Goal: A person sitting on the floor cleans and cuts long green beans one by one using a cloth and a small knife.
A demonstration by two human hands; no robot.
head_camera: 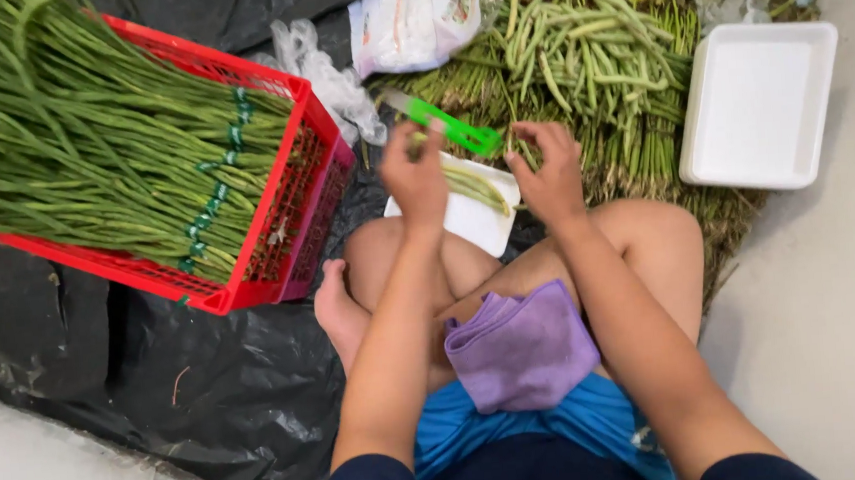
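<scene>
Head view: our left hand (pixel 415 179) clamped on a green-handled knife (pixel 448 126) | our right hand (pixel 549 169) with fingers curled, pinching the knife's far end, as far as we can tell | cut beans (pixel 476 187) lie in a small white tray (pixel 466 217) under both hands | red crate (pixel 285 215) of long beans to our left.

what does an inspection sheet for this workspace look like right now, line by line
surface: black plastic sheet spread on a pale floor
job's things: green-handled tool; small white tray holding cut beans
clutter: red crate of long beans, bean pile, empty white tray, plastic bags, purple cloth on lap
grippers: left hand grips the tool; right hand beside it, hold unclear
cables: nothing seen
surroundings: person sits cross-legged
</scene>
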